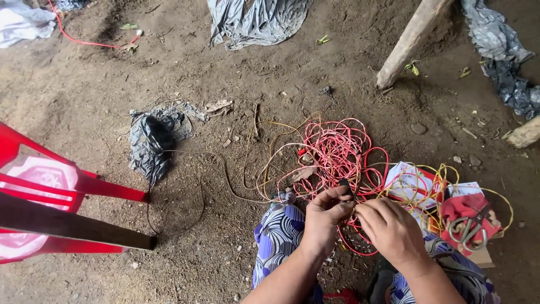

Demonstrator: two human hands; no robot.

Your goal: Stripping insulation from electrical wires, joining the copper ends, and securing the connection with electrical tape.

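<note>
Here, low and centre in the frame, the left hand (325,217) and right hand (389,229) meet, both grips pinched on a red wire (337,152) whose tangled coil lies just above on the dirt floor (101,101), nearer the left hand.

It was a rough outdoor or open-shed work spot rather than a fitted room. The floor (236,73) was bare packed earth, strewn with pebbles, dry leaves and twigs. Grey plastic sheeting (259,19) lay crumpled at the far side, more of it (506,62) at the far right, and a torn dark scrap (152,141) lay left of centre. A rough wooden post (408,42) slanted into the dirt at the far right. A red plastic chair (50,197) stood at the near left. Work was done on the ground itself: a tangle of red and yellow wire (337,155) and scissors (467,228) on a red cloth (458,208).
</note>
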